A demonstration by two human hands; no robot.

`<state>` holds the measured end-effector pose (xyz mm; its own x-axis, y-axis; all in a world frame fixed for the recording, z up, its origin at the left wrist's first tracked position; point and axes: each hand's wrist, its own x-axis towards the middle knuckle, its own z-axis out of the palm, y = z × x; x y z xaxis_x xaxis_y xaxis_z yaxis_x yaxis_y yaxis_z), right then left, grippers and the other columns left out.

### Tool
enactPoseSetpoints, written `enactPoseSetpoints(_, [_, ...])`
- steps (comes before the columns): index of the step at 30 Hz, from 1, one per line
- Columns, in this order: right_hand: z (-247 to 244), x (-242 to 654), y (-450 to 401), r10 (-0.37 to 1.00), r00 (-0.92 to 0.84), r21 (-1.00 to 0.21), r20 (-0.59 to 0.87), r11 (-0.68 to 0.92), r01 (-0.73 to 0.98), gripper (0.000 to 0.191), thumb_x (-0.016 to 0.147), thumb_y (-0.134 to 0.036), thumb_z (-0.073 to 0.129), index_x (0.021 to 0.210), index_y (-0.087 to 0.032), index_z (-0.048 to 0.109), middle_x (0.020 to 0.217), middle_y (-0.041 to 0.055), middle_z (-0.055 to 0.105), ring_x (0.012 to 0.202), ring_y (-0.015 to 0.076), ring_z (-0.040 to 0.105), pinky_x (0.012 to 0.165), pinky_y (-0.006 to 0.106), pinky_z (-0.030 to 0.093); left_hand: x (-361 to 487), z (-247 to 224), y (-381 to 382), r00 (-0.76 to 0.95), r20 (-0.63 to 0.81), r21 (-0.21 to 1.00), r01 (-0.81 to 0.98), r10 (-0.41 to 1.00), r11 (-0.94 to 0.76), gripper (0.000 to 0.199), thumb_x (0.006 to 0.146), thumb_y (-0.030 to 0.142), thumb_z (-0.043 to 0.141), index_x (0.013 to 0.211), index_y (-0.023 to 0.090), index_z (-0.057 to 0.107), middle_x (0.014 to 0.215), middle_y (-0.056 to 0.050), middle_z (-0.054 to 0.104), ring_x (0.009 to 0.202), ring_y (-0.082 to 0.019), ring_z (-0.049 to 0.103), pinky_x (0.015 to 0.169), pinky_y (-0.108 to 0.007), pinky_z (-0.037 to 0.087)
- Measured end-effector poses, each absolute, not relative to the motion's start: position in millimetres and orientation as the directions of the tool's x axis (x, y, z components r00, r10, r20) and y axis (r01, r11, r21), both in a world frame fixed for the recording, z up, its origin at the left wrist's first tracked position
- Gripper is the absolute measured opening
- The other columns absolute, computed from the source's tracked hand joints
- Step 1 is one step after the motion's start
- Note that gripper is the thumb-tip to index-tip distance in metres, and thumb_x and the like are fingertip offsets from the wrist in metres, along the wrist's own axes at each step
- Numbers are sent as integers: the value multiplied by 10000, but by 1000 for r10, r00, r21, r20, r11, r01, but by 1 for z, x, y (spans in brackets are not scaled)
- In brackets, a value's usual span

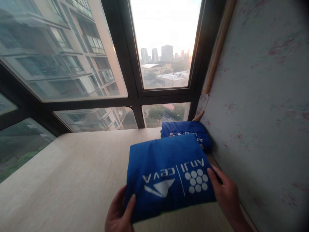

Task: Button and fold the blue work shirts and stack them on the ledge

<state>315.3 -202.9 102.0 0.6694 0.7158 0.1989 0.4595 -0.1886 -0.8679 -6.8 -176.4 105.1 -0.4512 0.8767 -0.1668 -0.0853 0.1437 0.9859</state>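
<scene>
A folded blue cloth garment (pixel 156 158) with white print, upside down from my view, is held up between my two hands above the sill. My left hand (pixel 122 209) grips its lower left corner, thumb on top and fingers underneath. At the right edge, my right hand (pixel 224 188) pinches the cloth with the thumb on the printed side. Behind it, a second folded blue garment (pixel 185 127) with white lettering lies on the sill against the wall, partly hidden by the held one.
The pale window sill (pixel 72 167) spreads out to the left and beneath my hands. Dark window frames (pixel 135 96) close off the far side, with buildings outside. A flower-patterned wall (pixel 260 112) bounds the right.
</scene>
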Motion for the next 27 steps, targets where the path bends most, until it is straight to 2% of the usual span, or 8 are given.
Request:
enactPoseSetpoints(5, [138,387,-112,613,680,-779,402,-161,606,628,867,-642,465,1103,-123,729,1054,167,737,978,323,674,849,407,511,91,148,-52,-294,71,966,-220,953,-140,492,737,278,733,1189,124,613,1165,-125,692,1086,-248,656,964,-393,538])
enactPoseSetpoints(8, [147,427,-62,615,658,-690,435,-242,682,604,915,-565,391,1131,-99,708,1057,176,730,953,296,671,804,363,492,133,157,11,-195,184,962,-167,963,-217,386,828,218,662,1191,98,605,1196,-150,659,1086,-218,638,963,-365,519])
enactPoseSetpoints(12, [134,453,-20,671,666,-536,326,-449,715,501,938,-381,364,1061,-41,711,1000,240,715,882,285,674,750,353,472,161,149,46,-26,183,983,-20,983,-184,343,937,330,580,1228,149,578,1238,-113,609,1053,-213,622,899,-416,541])
enactPoseSetpoints(15, [116,455,-10,697,660,-489,280,-488,723,439,918,-312,396,917,-17,722,875,280,700,825,295,669,742,373,469,163,133,43,20,156,988,16,988,-157,366,938,371,578,1236,159,570,1230,-91,596,1051,-226,615,883,-437,543])
enactPoseSetpoints(18, [105,452,-17,713,639,-457,287,-485,746,395,908,-264,396,1019,-21,686,991,281,684,936,307,653,820,395,472,151,117,31,43,117,991,56,992,-120,371,936,369,582,1242,160,567,1238,-95,592,1057,-226,612,889,-437,540])
enactPoseSetpoints(21, [94,444,-41,685,593,-450,423,-409,794,453,899,-263,396,1248,-28,563,1259,268,587,1170,320,552,967,437,431,123,104,16,32,68,993,90,997,-71,374,932,366,590,1246,164,563,1242,-98,590,1055,-222,613,887,-436,542])
enactPoseSetpoints(24, [64,417,-83,634,498,-496,591,-202,845,477,917,-341,381,1297,-91,527,1290,212,578,1224,306,511,1032,484,402,82,87,-12,-2,18,993,116,1000,-17,362,932,382,587,1217,159,576,1192,-90,613,1004,-203,628,855,-414,550])
enactPoseSetpoints(27, [19,367,-137,742,470,-666,478,-43,745,451,930,-426,369,1214,-149,584,1209,164,634,1118,276,591,987,461,457,33,59,-58,-37,-66,986,152,997,71,435,909,528,542,1040,130,656,1021,-102,679,840,-190,655,734,-353,547])
